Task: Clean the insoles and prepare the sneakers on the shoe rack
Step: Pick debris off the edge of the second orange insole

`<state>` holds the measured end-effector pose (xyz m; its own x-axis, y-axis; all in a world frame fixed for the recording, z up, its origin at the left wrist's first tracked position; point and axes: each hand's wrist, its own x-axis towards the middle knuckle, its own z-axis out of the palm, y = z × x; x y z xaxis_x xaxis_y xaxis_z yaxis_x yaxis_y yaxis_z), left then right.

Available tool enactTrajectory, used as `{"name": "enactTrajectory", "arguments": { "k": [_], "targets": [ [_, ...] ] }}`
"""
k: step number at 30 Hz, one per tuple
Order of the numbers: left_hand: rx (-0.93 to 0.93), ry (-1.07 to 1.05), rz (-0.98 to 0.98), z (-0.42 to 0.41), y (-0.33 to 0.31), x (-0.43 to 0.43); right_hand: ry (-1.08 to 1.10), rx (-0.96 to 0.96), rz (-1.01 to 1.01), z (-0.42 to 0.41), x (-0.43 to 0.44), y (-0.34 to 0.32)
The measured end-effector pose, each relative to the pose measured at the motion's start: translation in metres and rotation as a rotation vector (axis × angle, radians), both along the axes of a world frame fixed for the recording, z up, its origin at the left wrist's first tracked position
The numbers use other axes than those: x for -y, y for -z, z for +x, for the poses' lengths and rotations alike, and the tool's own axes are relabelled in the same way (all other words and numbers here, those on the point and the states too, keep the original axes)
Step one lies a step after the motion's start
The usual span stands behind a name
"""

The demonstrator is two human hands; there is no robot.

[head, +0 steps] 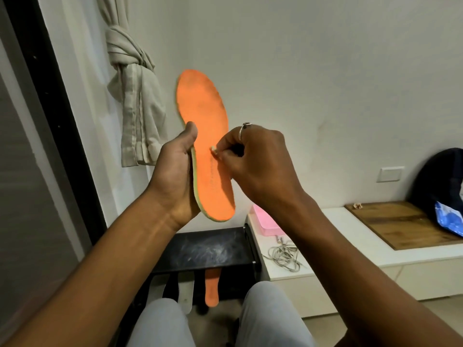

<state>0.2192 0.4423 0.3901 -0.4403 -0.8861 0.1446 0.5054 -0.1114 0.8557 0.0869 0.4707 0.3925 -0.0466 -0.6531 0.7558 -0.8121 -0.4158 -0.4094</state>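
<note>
Fingers (231, 139) of my right hand (253, 161) curled tight, pinching small white bit (213, 149) against insole (203, 103), frame centre; left hand (175, 176) raised, cupping insole, thumb clamped on edge.

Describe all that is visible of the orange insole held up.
The orange insole stands nearly upright, toe end up, before the wall. Its top looks like worn fabric with grey smudges; its edge is pale green. The left hand grips its left edge; the right hand pinches a small pale bit against its middle.
</note>
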Motion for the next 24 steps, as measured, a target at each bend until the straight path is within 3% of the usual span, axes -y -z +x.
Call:
{"name": "enactTrajectory", "arguments": {
  "k": [5,11,15,21,24],
  "targets": [
    [0.014,-0.022,0.010,-0.005,0.002,-0.005,0.045,-0.056,0.015,-0.002,-0.002,-0.002],
    [-0.007,-0.063,0.045,-0.006,0.005,0.002,-0.145,-0.084,0.300,-0.001,-0.020,-0.014],
    [0.074,-0.051,0.075,-0.002,0.006,0.008,-0.397,-0.005,0.539,0.000,-0.031,-0.022],
    [0.014,-0.043,0.040,-0.006,0.005,0.004,-0.333,0.300,0.293,0.007,-0.017,-0.009],
    [0.026,-0.072,0.042,-0.003,0.004,0.007,-0.494,0.280,0.416,0.007,-0.021,-0.012]
  ]
}}
